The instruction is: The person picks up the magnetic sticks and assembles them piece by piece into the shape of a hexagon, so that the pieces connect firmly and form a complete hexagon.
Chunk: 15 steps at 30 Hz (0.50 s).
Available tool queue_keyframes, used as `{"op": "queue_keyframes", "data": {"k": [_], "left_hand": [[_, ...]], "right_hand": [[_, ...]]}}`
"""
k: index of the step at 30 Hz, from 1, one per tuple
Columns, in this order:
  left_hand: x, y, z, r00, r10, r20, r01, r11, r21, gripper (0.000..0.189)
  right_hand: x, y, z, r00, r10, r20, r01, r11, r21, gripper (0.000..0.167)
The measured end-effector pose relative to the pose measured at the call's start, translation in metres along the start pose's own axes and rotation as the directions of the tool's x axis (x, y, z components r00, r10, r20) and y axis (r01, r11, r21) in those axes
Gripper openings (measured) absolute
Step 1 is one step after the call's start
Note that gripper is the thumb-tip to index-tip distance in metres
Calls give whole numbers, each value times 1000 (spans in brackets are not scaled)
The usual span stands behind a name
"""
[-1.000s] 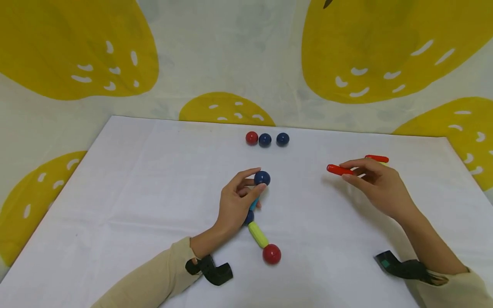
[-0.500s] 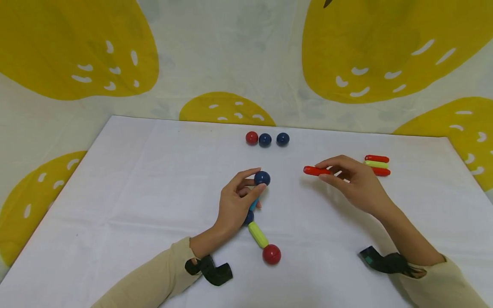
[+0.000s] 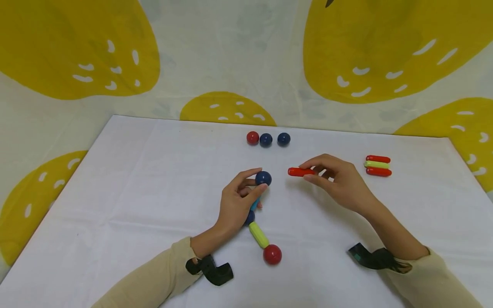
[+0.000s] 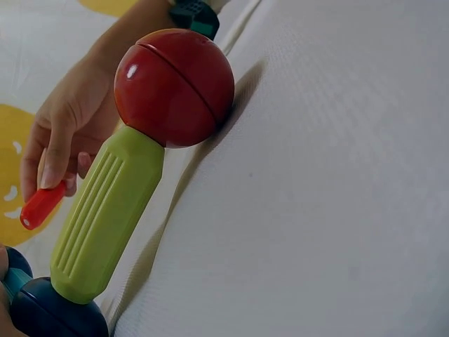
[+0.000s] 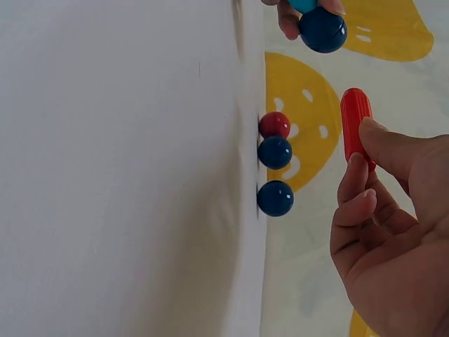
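My left hand (image 3: 236,203) pinches a dark blue ball (image 3: 263,178) between thumb and fingers. This ball tops a light blue rod (image 3: 255,204), partly covered by the hand. Below it the chain goes on through a second dark blue ball (image 4: 56,309), a yellow-green ribbed rod (image 4: 109,214) and a red ball (image 4: 174,88) at its end near me. My right hand (image 3: 339,182) holds a red ribbed rod (image 5: 356,126) by one end, between thumb and fingertips. The rod's free end points left at the blue ball, with a short gap between them.
At the back of the white table (image 3: 154,171) stand a red ball (image 3: 252,137) and two dark blue balls (image 3: 283,139) in a row. To the right lie two red rods (image 3: 379,172) with a yellow-green rod (image 3: 376,164) between them. A patterned cloth (image 3: 231,51) hangs behind.
My right hand has carried the red rod leftward, closer to the blue ball, uncovering the rods lying at right. The left hand and its chain have stayed in place.
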<state>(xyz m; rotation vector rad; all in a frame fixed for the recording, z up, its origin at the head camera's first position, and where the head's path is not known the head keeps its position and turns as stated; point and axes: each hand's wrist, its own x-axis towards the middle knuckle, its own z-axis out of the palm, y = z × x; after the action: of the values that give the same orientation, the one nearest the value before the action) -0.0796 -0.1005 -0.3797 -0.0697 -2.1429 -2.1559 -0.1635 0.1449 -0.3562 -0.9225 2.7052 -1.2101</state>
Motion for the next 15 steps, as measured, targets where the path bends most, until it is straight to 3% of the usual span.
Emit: {"op": "queue_keyframes", "data": {"k": [15], "left_hand": [[1,-1,0,1000,-5,0,5,1000,-11,37]], "right_hand": [[11,-9,12,997,-41,65,41,999,4,29]]}}
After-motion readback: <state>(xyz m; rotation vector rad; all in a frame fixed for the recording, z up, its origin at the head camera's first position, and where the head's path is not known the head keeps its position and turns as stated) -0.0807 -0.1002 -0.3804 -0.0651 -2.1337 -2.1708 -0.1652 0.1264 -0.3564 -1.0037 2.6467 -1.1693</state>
